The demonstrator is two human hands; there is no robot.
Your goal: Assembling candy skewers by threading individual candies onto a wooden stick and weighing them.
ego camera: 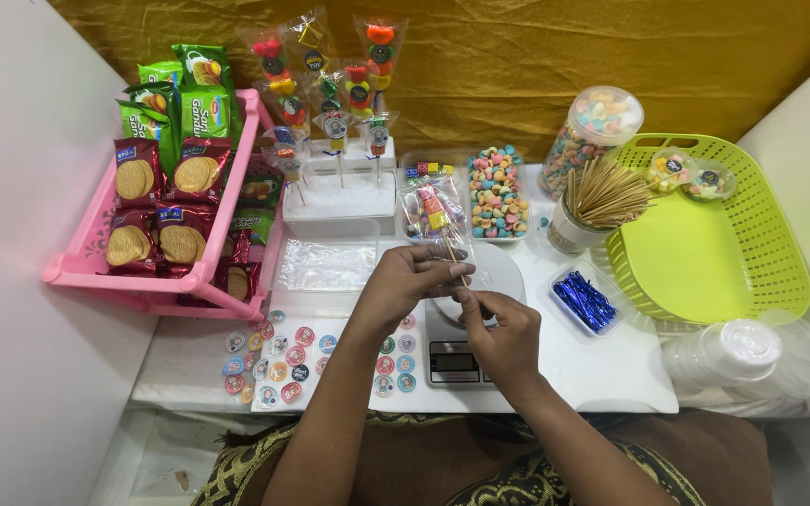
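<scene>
Candy skewer (436,214): a thin wooden stick threaded with coloured sweets, already inside a clear cone wrapper, held tilted over the kitchen scale (461,323) at the middle of the white table (611,375).
Left hand (412,279): closed around the wrapper's lower part, fingers curled over the stick just below the sweets.
Right hand (503,335): pinching the near end of the stick where the wrapper narrows, fingertips shut on it.
Step in hand: by the look of it, gathering the wrapper's neck tight around the stick.
Next move calls for: probably a tie; the small tray of blue twist ties (585,300) sits just right of the scale, so one hand would have to let go while the other keeps the neck bunched.
Left side: pink basket (86,267) packed with biscuit packets, and round stickers (278,361) on the near table edge.
Far side: finished wrapped skewers standing in a white foam block (339,192), a tray of loose sweets (496,192), a jar of sweets (592,131).
Right side: cup of bare sticks (597,201), green basket (705,253).
</scene>
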